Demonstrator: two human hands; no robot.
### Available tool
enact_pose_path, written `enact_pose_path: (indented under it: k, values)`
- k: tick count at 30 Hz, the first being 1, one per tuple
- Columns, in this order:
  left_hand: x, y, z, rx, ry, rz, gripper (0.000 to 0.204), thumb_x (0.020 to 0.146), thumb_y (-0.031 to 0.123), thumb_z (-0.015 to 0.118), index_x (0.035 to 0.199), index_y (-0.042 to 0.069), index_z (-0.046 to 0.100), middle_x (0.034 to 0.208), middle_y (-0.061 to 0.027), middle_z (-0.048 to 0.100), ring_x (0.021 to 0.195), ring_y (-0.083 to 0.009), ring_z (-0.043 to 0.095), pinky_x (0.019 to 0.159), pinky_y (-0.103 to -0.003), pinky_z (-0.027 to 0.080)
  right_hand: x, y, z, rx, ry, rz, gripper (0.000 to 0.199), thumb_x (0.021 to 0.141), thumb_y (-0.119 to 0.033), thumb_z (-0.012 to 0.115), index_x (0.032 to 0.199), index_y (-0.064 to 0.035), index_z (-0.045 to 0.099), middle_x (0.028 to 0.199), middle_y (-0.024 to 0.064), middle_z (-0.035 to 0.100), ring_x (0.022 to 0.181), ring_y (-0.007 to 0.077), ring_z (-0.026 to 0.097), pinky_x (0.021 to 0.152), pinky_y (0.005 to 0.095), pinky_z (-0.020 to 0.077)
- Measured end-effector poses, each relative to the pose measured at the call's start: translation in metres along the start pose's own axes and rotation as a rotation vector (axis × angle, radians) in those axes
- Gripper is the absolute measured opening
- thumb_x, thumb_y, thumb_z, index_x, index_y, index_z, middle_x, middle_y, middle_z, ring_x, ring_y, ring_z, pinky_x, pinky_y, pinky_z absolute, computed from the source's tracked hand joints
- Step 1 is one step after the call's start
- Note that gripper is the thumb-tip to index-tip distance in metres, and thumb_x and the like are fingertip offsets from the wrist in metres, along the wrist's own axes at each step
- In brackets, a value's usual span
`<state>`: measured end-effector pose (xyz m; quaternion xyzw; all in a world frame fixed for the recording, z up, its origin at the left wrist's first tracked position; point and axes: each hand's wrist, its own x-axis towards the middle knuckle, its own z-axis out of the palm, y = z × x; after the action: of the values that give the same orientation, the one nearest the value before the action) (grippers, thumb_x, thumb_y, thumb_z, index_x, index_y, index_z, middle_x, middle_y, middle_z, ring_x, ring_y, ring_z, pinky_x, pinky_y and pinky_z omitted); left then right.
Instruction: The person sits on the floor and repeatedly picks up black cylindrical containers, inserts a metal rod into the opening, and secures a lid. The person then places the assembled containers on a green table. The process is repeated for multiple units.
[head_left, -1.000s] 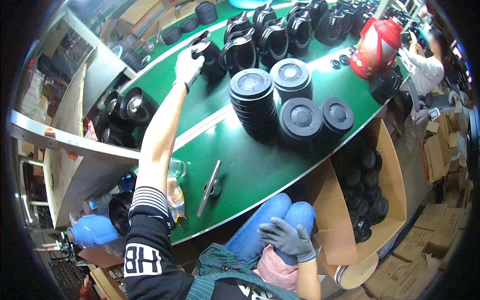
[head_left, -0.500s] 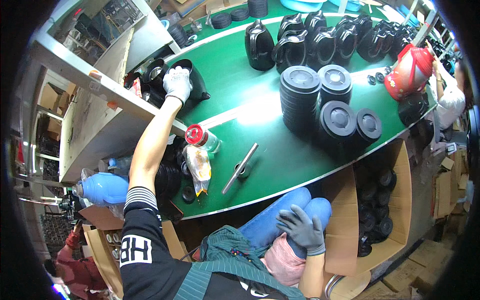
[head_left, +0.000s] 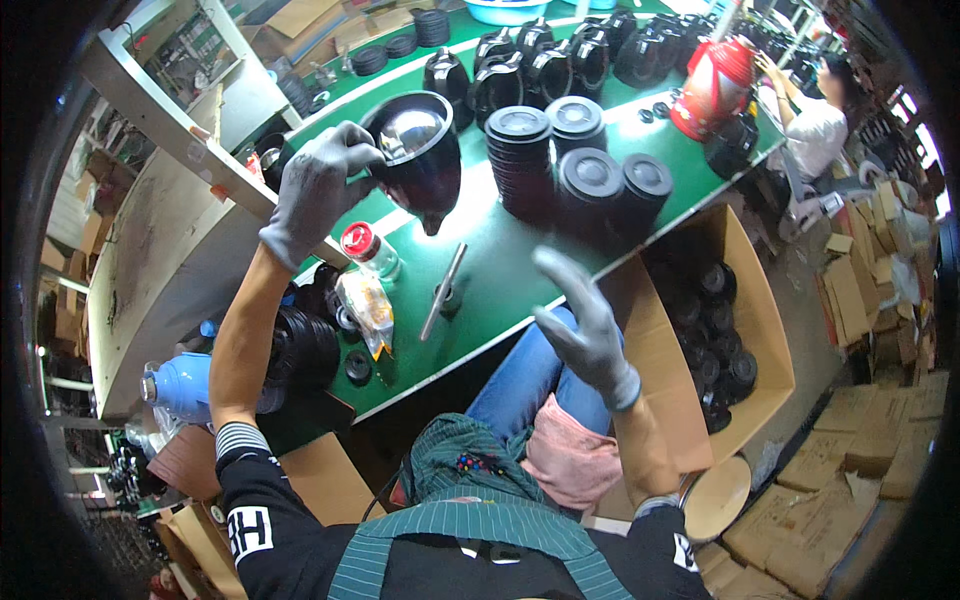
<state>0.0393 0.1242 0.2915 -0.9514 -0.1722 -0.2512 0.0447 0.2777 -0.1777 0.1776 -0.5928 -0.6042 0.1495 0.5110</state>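
My gloved left hand [head_left: 318, 190] grips the rim of a black jug body [head_left: 428, 175], lifted above the green table [head_left: 400, 370]. Its wide mouth tilts toward me, showing a shiny inside, and a pointed part hangs at its lower end. Apart from the jug, my gloved right hand [head_left: 592, 330] is raised over my lap, fingers spread and holding nothing. Below the jug, a metal rod [head_left: 443, 292] lies slantwise on a small round piece. A clear jar with a red lid [head_left: 370, 246] stands left of the rod, beside a plastic packet [head_left: 368, 312].
Stacks of round black lids [head_left: 520, 165] stand right of the jug. Several black jugs [head_left: 497, 88] line the far side, near a red flask [head_left: 712, 92]. A co-worker [head_left: 815, 135] sits at the far right. An open carton [head_left: 752, 400] holds black parts. A blue flask [head_left: 182, 386] is at left.
My left hand has brought the jug body from the table's far left toward the middle and up. My right hand has risen from my lap toward the table edge. The view has shifted.
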Motion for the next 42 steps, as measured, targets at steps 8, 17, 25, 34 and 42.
enact_pose_path:
  k: [8,17,25,34,42]
  values:
    - [-0.046,0.123,-0.047,-0.237,-0.148,0.288,0.025,0.079,0.015,0.086,0.101,0.014,0.075,0.107,-0.003,0.068,0.098,-0.0272,0.069,0.081,-0.044,0.057,0.026,-0.072,-0.026,-0.27,-0.205,-0.396,0.059,0.074,-0.01,0.092,0.126,-0.0124,0.064,0.153,0.0147,0.058,0.144,0.0411,0.055,0.117,0.052,0.0494]
    - [-0.193,0.128,0.071,-0.432,-0.126,-0.243,0.08,0.083,0.009,0.087,0.156,0.001,0.054,0.149,-0.0186,0.064,0.136,-0.0341,0.063,0.118,-0.043,0.047,-0.105,-0.056,-0.019,0.184,0.236,0.229,0.044,0.072,0.008,0.094,0.111,0.0039,0.074,0.149,0.0189,0.067,0.135,0.0269,0.065,0.113,0.0368,0.0519]
    - [-0.213,0.172,0.141,-1.241,-0.042,-0.647,0.057,0.099,0.013,0.076,0.152,-0.002,0.059,0.144,-0.0158,0.069,0.138,-0.0254,0.063,0.122,-0.04,0.046,-0.112,-0.058,0.002,0.163,0.16,0.241,0.043,0.074,-0.004,0.097,0.11,0.0024,0.073,0.15,0.0212,0.066,0.135,0.0276,0.067,0.107,0.0383,0.0572]
    - [-0.286,0.126,0.184,-1.581,-0.155,-0.893,0.057,0.1,0.017,0.074,0.152,0.0,0.059,0.147,-0.015,0.067,0.14,-0.0256,0.06,0.123,-0.041,0.044,-0.063,-0.063,-0.027,-0.152,-0.264,0.047,0.046,0.081,-0.021,0.092,0.12,-0.0019,0.078,0.138,0.0249,0.072,0.115,0.0375,0.077,0.094,0.0398,0.0638]
    - [-0.261,0.13,0.201,-1.607,-0.261,-0.951,0.057,0.101,0.021,0.073,0.152,0.001,0.059,0.149,-0.0142,0.066,0.142,-0.0258,0.058,0.125,-0.043,0.041,0.007,0.009,-0.026,0.224,-0.357,-0.039,0.041,0.09,-0.01,0.081,0.131,-0.0069,0.078,0.138,0.0176,0.074,0.117,0.0277,0.076,0.096,0.0369,0.0608]
